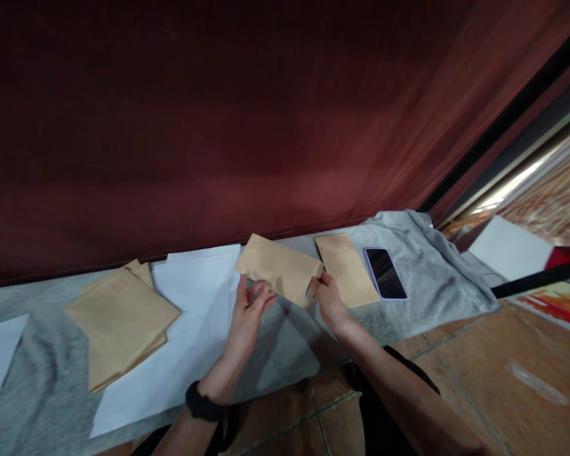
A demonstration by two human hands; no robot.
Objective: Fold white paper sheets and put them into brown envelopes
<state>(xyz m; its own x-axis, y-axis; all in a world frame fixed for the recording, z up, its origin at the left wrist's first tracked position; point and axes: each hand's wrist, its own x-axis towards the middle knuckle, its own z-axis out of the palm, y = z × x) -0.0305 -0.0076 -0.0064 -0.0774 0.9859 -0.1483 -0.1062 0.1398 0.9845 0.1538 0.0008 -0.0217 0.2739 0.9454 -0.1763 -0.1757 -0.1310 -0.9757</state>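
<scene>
A brown paper envelope [278,263] is tilted above the grey cloth. My right hand [327,296] pinches its right end, where a pale strip shows at the edge. Just under the envelope's left part is my left hand [253,307], palm turned up and fingers apart; whether it touches the paper I cannot tell. A second brown envelope [346,269] lies flat beyond my right hand. Left of my left hand are white paper sheets [199,285], partly covered by a pile of brown envelopes [123,316].
A phone [386,273] lies right of the flat envelope. Grey cloth [422,272] covers the narrow surface. Behind it hangs a dark red curtain [266,126]. Another white sheet [0,354] is at the far left. The floor is tiled [479,361], with a black bar [541,278] at right.
</scene>
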